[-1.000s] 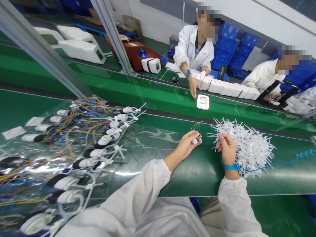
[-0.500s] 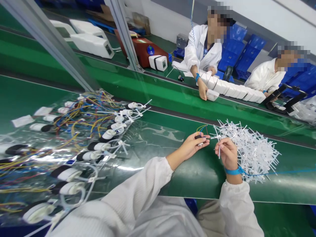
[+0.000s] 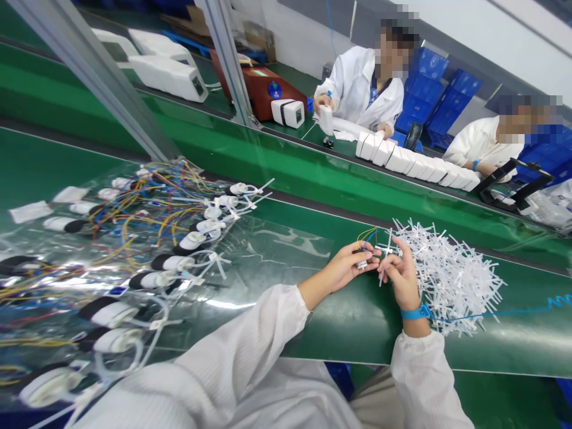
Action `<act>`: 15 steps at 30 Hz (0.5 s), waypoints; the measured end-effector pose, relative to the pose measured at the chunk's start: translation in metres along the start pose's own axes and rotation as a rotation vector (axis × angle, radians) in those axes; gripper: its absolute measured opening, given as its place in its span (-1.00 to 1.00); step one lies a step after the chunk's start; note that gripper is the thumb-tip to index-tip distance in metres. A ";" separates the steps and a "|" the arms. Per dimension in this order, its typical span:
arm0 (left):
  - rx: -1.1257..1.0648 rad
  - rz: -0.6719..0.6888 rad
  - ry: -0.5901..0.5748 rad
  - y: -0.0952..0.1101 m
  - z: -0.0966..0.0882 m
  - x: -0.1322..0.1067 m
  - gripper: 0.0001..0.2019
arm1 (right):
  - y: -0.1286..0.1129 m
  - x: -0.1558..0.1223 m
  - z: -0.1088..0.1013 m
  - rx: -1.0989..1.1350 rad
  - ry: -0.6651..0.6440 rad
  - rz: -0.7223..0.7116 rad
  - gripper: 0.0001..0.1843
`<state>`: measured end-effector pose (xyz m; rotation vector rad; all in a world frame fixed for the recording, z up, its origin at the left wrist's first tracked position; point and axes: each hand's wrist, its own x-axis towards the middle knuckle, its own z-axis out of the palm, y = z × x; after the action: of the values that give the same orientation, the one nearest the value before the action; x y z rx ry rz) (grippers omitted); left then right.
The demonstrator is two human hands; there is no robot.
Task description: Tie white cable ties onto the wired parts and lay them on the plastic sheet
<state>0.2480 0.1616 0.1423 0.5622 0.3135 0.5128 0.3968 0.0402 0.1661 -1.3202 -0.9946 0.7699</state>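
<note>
My left hand (image 3: 344, 265) is closed round a small wired part (image 3: 362, 264), with a white end below the fingers and thin yellow and blue wires looping above; the palm hides most of it. Close beside it, my right hand (image 3: 404, 274) pinches a white cross-shaped tube piece (image 3: 389, 238). The tube piece is next to the left fingertips; whether it touches the wired part I cannot tell. Just right of my right hand lies a heap of similar white tube pieces (image 3: 462, 277). A blue wrist strap (image 3: 415, 311) with a cord circles my right wrist.
On the left of the green bench (image 3: 348, 333), several white-and-black cylindrical parts (image 3: 107, 313) with tubes and coloured wires lie on clear plastic sheet (image 3: 277, 250). A metal post (image 3: 102, 77) rises there. Beyond a green divider, two people (image 3: 357, 83) work by a row of white housings (image 3: 411, 161).
My right hand has moved left with the tube piece, closer to my left hand. Across the divider, a person's arm has swung left with a white housing.
</note>
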 end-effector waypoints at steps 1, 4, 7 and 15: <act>0.008 0.004 0.000 0.000 0.000 0.000 -0.68 | 0.001 0.000 0.000 -0.006 -0.012 0.004 -0.28; 0.010 0.013 0.006 0.000 0.000 0.000 -0.65 | 0.002 0.000 0.000 -0.011 -0.035 0.016 -0.33; 0.001 0.019 0.010 0.001 0.000 -0.001 -0.63 | 0.003 -0.001 0.000 -0.003 -0.020 0.017 -0.37; 0.000 0.029 0.038 0.002 0.000 0.000 -0.60 | 0.005 0.000 -0.001 0.005 -0.035 0.026 -0.38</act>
<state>0.2474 0.1633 0.1431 0.5582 0.3418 0.5520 0.3981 0.0407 0.1609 -1.3216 -1.0043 0.8171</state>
